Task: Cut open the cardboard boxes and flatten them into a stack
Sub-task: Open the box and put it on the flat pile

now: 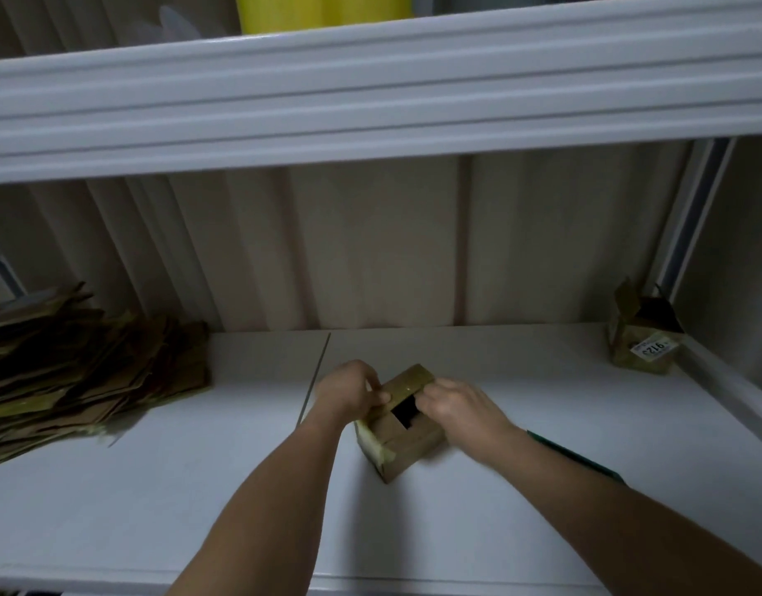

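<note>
A small brown cardboard box (407, 445) stands on the white shelf (241, 488) in the middle of the view. Its top is partly open and shows a dark gap. My left hand (353, 391) grips the taped top flap at the box's left side, thumb on top. My right hand (461, 406) grips the top edge at the right side, fingers curled into the opening. A pile of flattened cardboard (78, 363) lies at the far left of the shelf. Another small box (644, 337) with open flaps and a white label sits in the far right corner.
An upper white shelf (370, 101) overhangs the work area, with a yellow object (323, 10) on it. A ribbed beige wall (370, 251) closes the back. A thin dark green object (573, 455) lies beside my right forearm. A seam line (314, 376) runs across the shelf.
</note>
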